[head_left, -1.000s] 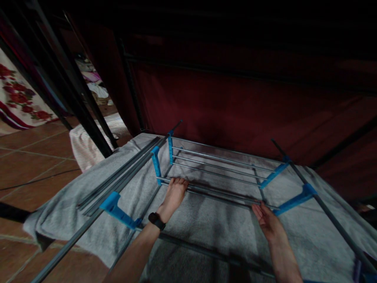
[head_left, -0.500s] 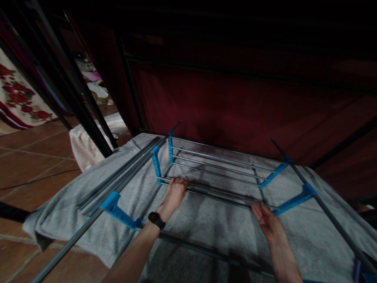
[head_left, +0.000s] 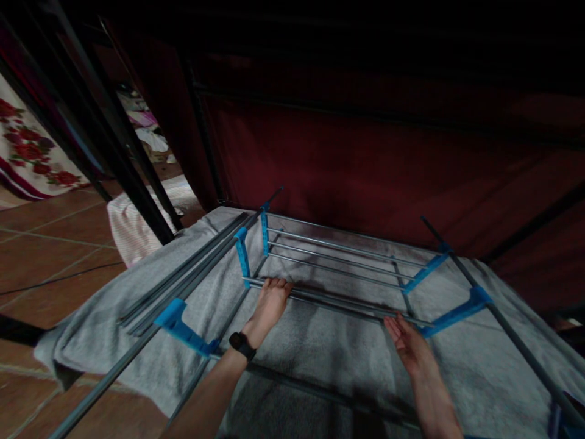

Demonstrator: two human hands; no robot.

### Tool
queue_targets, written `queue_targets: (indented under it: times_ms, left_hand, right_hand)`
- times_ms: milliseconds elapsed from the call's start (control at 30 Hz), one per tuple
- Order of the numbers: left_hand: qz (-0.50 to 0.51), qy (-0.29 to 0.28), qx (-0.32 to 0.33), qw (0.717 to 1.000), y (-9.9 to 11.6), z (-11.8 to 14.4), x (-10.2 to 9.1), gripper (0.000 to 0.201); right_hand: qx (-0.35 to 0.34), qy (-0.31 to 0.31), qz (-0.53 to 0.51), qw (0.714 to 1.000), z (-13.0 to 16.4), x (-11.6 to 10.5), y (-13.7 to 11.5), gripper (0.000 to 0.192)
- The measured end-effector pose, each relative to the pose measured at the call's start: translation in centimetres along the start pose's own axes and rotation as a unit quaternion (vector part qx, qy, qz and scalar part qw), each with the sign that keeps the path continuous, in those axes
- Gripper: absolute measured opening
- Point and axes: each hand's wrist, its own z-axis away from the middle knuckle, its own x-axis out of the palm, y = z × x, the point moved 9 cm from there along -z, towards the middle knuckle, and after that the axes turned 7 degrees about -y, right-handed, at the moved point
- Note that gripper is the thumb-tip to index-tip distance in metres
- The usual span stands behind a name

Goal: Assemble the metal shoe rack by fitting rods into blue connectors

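From my head camera I look down at a metal rack point(head_left: 329, 268) with blue plastic connectors point(head_left: 242, 256), which lies on a grey blanket point(head_left: 320, 347). The blanket is spread over the floor point(head_left: 41, 268) of reddish tiles, and the rack is near its far edge, close to a dark red cloth wall point(head_left: 365, 158).

My left hand point(head_left: 269, 302) lies flat, palm down, with the fingers together, and the fingertips rest on the nearest rods of the rack, near its left end. There is a black watch point(head_left: 241, 344) on this wrist.

My right hand point(head_left: 408, 344) is open, palm up, and the fingers touch the same rods at the right end, just beside a blue connector point(head_left: 452, 312).

Loose grey poles point(head_left: 183, 277) lie along the left edge of the blanket.
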Motion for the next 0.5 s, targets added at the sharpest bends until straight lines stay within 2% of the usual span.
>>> queue_targets:
  times_ms: [100, 500]
  left_hand:
    - [0.008, 0.002, 0.001, 1.0, -0.05, 0.11, 0.25, 0.039]
    - [0.025, -0.02, -0.001, 0.999, 0.04, 0.26, 0.2, 0.039]
  right_hand:
    - [0.034, 0.028, -0.001, 0.999, 0.0, -0.46, 0.61, 0.037]
    - [0.061, 0.053, -0.045, 0.996, 0.21, -0.41, 0.96, 0.032]
